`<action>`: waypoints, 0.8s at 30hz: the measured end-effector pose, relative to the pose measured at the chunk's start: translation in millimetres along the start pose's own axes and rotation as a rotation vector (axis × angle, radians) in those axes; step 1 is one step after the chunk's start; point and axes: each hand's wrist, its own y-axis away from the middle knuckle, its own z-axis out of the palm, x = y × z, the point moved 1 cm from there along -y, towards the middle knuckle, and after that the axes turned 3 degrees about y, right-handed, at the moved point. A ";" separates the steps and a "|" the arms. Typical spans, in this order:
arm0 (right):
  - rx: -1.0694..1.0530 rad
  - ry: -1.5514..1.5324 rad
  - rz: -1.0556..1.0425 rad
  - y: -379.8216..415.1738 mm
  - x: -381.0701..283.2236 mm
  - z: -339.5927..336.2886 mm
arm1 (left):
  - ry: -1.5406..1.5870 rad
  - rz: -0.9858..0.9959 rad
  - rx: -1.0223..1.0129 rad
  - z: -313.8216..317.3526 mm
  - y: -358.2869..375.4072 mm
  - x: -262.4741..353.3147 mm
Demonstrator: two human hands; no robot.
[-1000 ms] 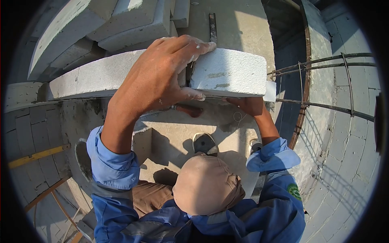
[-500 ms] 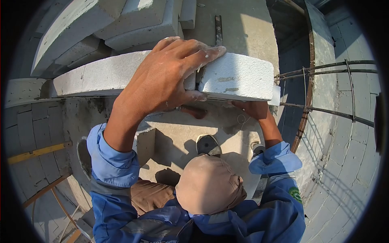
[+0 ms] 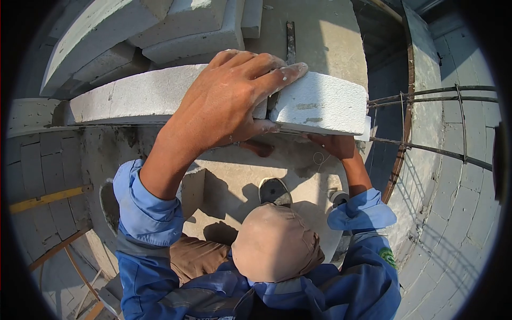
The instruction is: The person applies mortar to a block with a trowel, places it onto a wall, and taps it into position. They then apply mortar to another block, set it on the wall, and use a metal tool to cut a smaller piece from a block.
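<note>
A white aerated concrete block sits at the right end of the wall course, with a narrow gap to the neighbouring block. My left hand straddles that gap, fingers over the top and thumb on the near side of the white block. Below its near edge, my right hand is pressed up against it, some fingertips hidden by the block. A small white piece shows at the block's right end.
Stacked blocks stand beyond the wall at upper left. A flat metal bar lies behind it. Rebar juts across the right side. A brown handle and a cut block are below the wall.
The white block and my left hand appear slightly farther right in view. The gap beside the block looks about the same, and both hands keep their places on it.
</note>
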 end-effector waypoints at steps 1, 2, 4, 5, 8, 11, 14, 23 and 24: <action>0.003 0.007 0.006 -0.1 1.3 1.4 | -0.002 -0.009 0.000 -0.3 -0.2 0.3; 0.020 0.033 -0.021 0.5 3.1 3.7 | -0.001 -0.016 0.000 -0.6 -0.5 1.1; 0.044 0.078 -0.029 0.3 0.4 1.1 | 0.018 -0.032 -0.030 -4.9 -1.3 4.2; 0.072 0.073 -0.061 -2.0 -3.4 -1.0 | 0.026 -0.057 -0.063 -6.0 -2.2 5.0; 0.089 0.132 -0.126 -0.9 -4.5 -5.6 | -0.007 -0.100 -0.104 -6.8 -2.1 4.5; 0.057 0.068 0.179 6.6 -33.9 -24.7 | 0.014 -0.085 -0.104 -8.7 -6.5 8.2; 0.209 -0.189 0.265 29.9 -51.8 -40.3 | 0.040 -0.086 -0.106 -9.4 -7.4 9.3; 0.486 -0.214 0.148 37.2 -66.2 -25.7 | 0.009 -0.104 -0.065 -7.8 -5.6 7.7; 0.537 -0.198 0.146 35.6 -70.4 -23.8 | 0.020 -0.104 -0.067 -7.5 -6.1 7.7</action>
